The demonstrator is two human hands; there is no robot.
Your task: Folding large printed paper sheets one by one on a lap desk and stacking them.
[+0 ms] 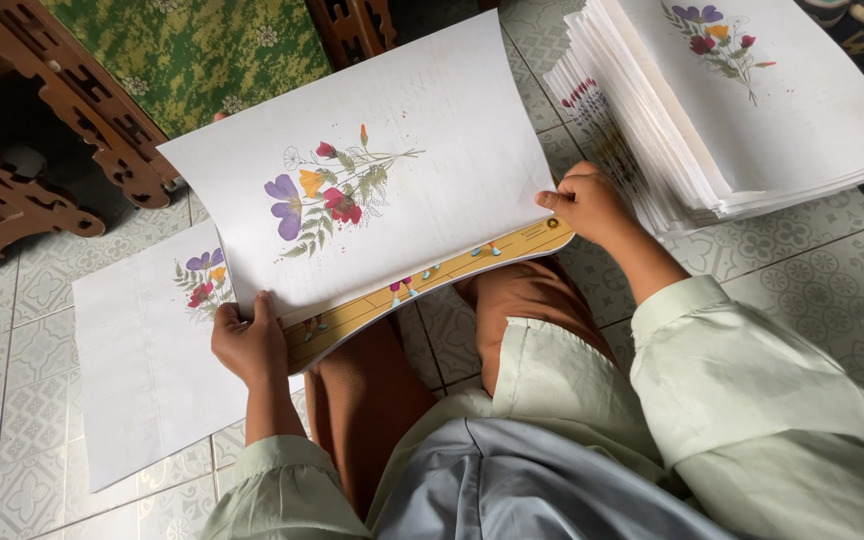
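We see a pale patterned tile floor (12, 400), where a single flower-printed white sheet (142, 370) lies flat at the left and a thick stack of similar sheets (752, 110) rests far right.

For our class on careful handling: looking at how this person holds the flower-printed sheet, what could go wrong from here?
The flower-printed sheet bows between the left hand and right hand, so it might crease. The yellow-edged board beneath rests on the knees and could slip. The paper stack fans at its edge and may slide.
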